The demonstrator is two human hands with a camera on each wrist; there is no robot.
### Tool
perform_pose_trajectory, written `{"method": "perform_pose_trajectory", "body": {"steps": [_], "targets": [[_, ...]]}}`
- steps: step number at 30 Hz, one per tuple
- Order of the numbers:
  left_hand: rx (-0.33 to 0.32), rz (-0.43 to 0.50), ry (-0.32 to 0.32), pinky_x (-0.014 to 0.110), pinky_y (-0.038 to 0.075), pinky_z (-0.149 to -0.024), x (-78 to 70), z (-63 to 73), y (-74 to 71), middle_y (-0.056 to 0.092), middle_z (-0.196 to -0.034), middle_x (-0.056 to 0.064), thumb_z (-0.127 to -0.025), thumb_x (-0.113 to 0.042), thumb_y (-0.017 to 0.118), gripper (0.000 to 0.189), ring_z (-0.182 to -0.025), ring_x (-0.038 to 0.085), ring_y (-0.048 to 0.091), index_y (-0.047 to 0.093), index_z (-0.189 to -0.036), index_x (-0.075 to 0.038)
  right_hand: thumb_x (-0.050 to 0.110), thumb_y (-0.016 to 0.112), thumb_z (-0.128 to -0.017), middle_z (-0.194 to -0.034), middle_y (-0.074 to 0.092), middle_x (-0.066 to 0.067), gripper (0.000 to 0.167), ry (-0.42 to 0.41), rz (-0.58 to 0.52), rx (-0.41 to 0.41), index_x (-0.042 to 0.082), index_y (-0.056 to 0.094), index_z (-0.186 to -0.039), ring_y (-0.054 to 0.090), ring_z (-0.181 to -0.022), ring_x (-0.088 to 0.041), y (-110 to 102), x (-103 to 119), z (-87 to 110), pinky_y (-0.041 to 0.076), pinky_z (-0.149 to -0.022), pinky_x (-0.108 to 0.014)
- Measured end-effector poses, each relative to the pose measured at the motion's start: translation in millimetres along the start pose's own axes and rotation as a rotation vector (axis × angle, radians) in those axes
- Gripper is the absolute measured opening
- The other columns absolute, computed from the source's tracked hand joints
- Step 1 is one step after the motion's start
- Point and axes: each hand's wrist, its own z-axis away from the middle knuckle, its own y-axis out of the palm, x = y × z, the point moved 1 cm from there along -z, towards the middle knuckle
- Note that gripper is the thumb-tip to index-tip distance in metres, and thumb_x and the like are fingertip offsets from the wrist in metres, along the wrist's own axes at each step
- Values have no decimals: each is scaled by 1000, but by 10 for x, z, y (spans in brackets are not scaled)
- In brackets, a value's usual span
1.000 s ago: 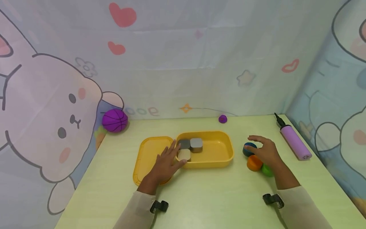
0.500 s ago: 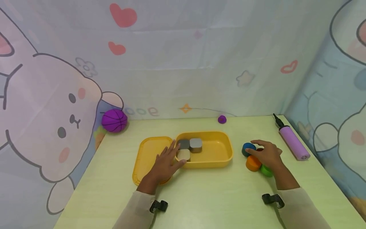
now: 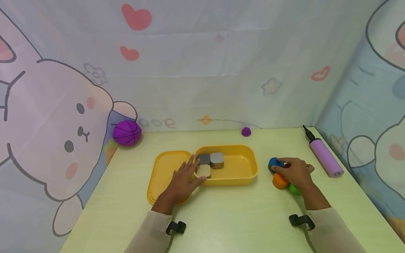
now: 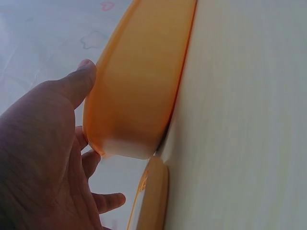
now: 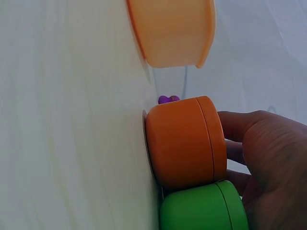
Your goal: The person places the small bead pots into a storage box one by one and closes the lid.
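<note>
In the head view my left hand (image 3: 181, 182) rests at the left end of a yellow open box (image 3: 226, 181), fingers straight and thumb on the front rim. Inside that box sit dark grey (image 3: 203, 159), light grey (image 3: 217, 160) and cream (image 3: 203, 171) small blocks. My right hand (image 3: 294, 173) pinches a blue small round container (image 3: 274, 164) between thumb and forefinger. Touching or close by are an orange lidded container (image 5: 184, 143) and a green one (image 5: 201, 208). A brown item (image 3: 309, 168) shows partly behind the right hand. The right wrist view hides the blue container.
A yellow lid (image 3: 164, 172) lies left of the box, partly under the left hand. A purple ball (image 3: 127, 133) stands at the back left. A small purple object (image 3: 246, 131) sits near the back edge, and a pink hand pump (image 3: 327, 157) lies at the right.
My right thumb and forefinger have closed in on the blue container from a wider spread. The left hand and box have stayed put.
</note>
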Motion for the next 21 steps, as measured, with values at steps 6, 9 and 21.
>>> {"method": "perform_pose_trajectory", "body": {"steps": [6, 9, 21], "targets": [[-5, -7, 2, 89, 7, -124, 5, -4, 7, 2, -186, -9, -110, -64, 53, 81, -171, 47, 11, 22, -177, -30, 46, 83, -97, -106, 76, -25, 59, -19, 3, -17, 7, 74, -141, 65, -112, -55, 7, 15, 8, 24, -97, -74], [2, -8, -4, 88, 7, -124, -3, -1, 1, 2, -186, -9, -110, -65, 53, 81, -171, 47, 11, 22, -177, -31, 44, 83, -97, -103, 77, -23, 58, -38, 10, -27, 6, 75, -140, 67, -110, -52, 12, 14, 6, 21, -103, -80], [-1, -24, -13, 89, 6, -123, -8, -8, 7, 3, -186, -7, -110, -66, 53, 82, -171, 48, 12, 21, -177, -31, 41, 85, -97, -128, 77, -29, 55, -116, -9, -205, 3, 76, -136, 72, -112, -48, 13, 88, 30, 21, -111, -80]]}}
